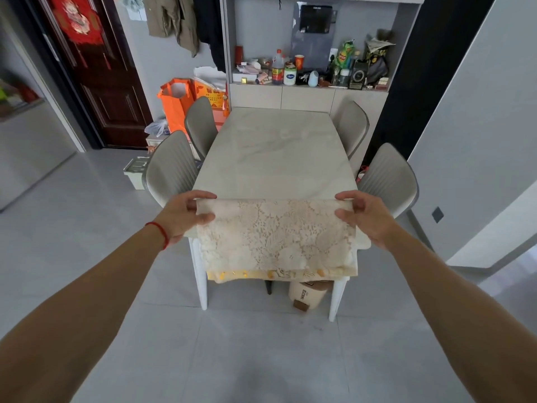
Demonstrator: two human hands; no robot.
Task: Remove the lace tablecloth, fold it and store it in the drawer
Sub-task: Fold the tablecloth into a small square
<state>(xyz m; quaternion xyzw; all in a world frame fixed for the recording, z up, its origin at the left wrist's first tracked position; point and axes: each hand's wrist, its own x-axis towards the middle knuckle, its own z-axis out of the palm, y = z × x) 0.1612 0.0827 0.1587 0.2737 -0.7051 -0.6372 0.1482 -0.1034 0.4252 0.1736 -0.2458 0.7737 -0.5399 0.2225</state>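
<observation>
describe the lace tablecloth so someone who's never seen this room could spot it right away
Find the pale marble dining table with four grey chairs. At its near end, the left hand and right hand pinch the top corners of the lace tablecloth. It is the only cream floral openwork fabric, hanging folded over the table's edge.

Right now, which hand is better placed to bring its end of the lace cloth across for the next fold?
Neither clearly: the left hand and right hand pinch opposite top corners of the lace tablecloth at equal height. Either could probably lead.
</observation>
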